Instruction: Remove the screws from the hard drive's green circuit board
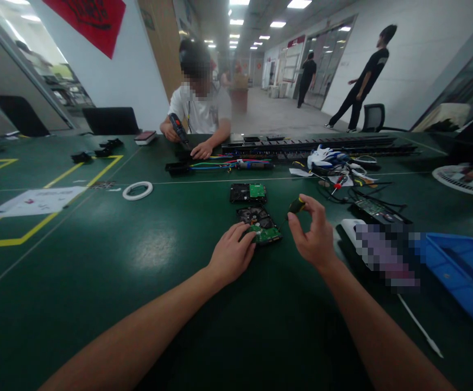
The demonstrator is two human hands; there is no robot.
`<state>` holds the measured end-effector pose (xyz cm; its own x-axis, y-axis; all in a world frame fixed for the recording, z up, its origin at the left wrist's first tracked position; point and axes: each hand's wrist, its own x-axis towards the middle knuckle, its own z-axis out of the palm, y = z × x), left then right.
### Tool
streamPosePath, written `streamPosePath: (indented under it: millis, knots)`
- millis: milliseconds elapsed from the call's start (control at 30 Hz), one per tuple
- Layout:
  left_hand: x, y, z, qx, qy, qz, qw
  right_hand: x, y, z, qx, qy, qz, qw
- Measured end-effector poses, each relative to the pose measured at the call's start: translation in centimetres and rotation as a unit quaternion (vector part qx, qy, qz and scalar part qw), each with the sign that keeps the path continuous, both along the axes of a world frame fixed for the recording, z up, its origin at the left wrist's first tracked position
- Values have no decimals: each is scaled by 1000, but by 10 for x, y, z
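A hard drive [256, 217] with a green circuit board lies on the green table in front of me. My left hand [234, 251] steadies it, fingers bent over its left edge and onto the board. Between the thumb and fingers of my right hand [313, 231] is a small screwdriver [296, 206] with a black and yellow-green handle. Its thin shaft slants down toward the board's right end; whether the tip touches is too small to tell. Just behind lies a second hard drive [239, 193], flat, with a green board at its right side.
Across the table a person in a white shirt [199, 108] holds a power drill [177, 127] beside coloured cables [215, 165]. A white ring [137, 190] lies left. At right are gloves [328, 157], a circuit board [378, 209], a blurred-out device [350, 228] and a blue tray [464, 244].
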<state>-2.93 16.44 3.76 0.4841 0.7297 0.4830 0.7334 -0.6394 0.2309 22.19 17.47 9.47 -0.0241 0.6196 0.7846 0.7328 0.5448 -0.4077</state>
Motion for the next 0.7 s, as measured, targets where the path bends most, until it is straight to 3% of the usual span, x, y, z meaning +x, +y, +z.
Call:
streamPosePath:
  millis: [700]
  knots:
    - [0, 0, 0, -13, 12, 3, 1000, -1, 0, 1, 20, -27, -17, 999]
